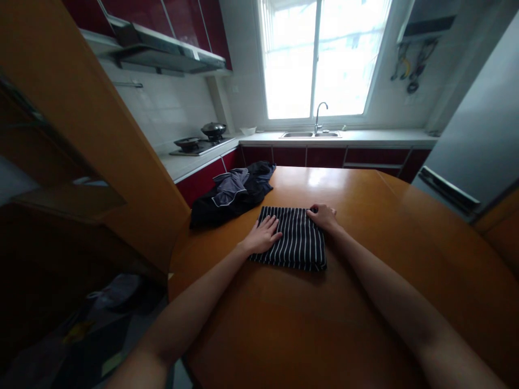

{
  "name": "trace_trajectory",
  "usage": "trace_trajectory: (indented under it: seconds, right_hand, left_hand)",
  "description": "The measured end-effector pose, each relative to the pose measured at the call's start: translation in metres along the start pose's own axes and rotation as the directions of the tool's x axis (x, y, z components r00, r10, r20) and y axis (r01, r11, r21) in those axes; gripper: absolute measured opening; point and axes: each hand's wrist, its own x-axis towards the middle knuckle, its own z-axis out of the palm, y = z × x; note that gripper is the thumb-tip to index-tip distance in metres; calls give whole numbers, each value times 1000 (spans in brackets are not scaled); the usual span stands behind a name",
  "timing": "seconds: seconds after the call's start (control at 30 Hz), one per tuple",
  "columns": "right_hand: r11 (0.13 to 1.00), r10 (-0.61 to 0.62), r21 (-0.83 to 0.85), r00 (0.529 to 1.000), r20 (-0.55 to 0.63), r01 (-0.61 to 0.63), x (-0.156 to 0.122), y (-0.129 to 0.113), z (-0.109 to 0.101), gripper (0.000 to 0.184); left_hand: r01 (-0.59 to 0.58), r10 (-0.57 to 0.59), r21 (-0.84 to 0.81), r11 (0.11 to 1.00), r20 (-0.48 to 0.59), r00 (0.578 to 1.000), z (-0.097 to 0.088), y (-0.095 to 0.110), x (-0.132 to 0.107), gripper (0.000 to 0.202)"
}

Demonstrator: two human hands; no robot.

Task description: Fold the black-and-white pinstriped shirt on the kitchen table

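A black cloth with white stripes (295, 243), folded into a flat, roughly square bundle, lies on the wooden table (381, 302) in front of me. My left hand (263, 235) rests flat on its left side, fingers spread. At the far right corner, my right hand (323, 216) has its fingers curled and pinched on the cloth's edge. Beyond my left hand, a crumpled heap of dark clothing (235, 192), black and grey with white piping, lies at the table's far left edge.
Behind the table runs a white counter with a sink (299, 134) and faucet (320, 116). On the left stands a gas stove (203, 146) with a lidded pan (213, 128). A fridge (466, 129) is at the right, and a wooden frame (101, 129) borders the left.
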Motion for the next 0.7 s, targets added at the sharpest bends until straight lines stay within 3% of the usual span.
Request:
trace_trajectory:
  seconds: [0.13, 0.2, 0.3, 0.4, 0.57, 0.7]
  right_hand:
    - [998, 20, 58, 1000, -2, -20, 0, 2, 1, 29]
    - [998, 12, 67, 1000, -8, -12, 0, 3, 3, 31]
    - [997, 0, 77, 1000, -18, 2, 0, 3, 5, 33]
    - [996, 6, 91, 1000, -10, -5, 1, 6, 4, 29]
    - [996, 80, 27, 996, -33, -80, 6, 20, -2, 27]
    - [992, 127, 38, 983, -131, -123, 5, 21, -10, 35]
  left_hand:
    - [73, -73, 16, 997, -5, 997, -11, 5, 6, 68]
    - [3, -2, 16, 1000, -69, 998, -14, 26, 18, 64]
    - [-201, 198, -5, 980, -151, 969, -12, 66, 44, 58]
    - [-220, 217, 1, 975, -171, 961, -1, 92, 62, 59]
    - [-142, 142, 7, 990, -164, 976, 22, 85, 57, 69]
    - [-120, 116, -10, 993, -188, 975, 22, 74, 50, 66]
